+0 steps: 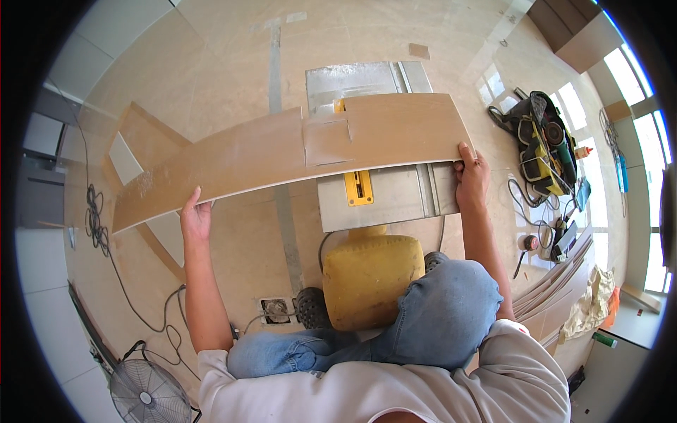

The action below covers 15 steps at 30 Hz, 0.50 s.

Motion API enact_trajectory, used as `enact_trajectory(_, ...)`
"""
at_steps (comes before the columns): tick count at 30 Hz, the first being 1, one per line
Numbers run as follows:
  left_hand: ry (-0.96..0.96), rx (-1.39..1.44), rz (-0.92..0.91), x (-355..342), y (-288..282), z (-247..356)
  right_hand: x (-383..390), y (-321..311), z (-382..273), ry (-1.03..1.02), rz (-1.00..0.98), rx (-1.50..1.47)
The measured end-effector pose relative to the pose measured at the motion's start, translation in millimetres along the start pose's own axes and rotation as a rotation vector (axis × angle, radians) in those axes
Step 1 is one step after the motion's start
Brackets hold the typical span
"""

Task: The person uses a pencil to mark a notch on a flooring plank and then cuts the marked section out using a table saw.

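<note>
A long brown board (247, 151) with a pale edge spans from left to right in front of me. Near its middle, cut lines frame a small rectangular section, and a notch shows at the far edge. My left hand (196, 215) grips the near edge toward the left end, thumb on top. My right hand (472, 176) is wrapped round the right end corner. Beneath the board's right half stands a table saw (335, 211) with a grey metal top and a yellow insert (359, 188). The board hides part of the saw top; I cannot tell whether they touch.
A yellow saw housing (374, 282) sits between my legs. At the right lie a tool bag (543, 144) with a grinder, and stacked brown strips (553, 282). A fan (147, 397) stands at lower left, cables (96, 218) cross the left floor, and another board (144, 127) lies behind.
</note>
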<state>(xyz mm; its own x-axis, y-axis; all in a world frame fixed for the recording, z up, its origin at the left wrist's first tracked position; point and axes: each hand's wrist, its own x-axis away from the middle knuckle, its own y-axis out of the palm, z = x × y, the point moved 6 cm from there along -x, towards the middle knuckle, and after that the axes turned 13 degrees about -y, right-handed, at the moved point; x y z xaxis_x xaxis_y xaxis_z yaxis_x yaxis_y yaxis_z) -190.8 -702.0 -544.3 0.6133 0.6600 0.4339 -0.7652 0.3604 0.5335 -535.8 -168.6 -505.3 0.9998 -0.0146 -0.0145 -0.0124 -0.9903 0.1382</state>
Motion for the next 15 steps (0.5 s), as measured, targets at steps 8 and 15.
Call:
enact_trajectory(8, 0.001, -0.003, -0.03, -8, 9, 3, -4, 5, -1, 0.013, -0.02, 0.025)
enact_trajectory(15, -0.022, 0.019, -0.04, -18, 2, 0, -8, 6, 2, 0.015, -0.016, 0.012)
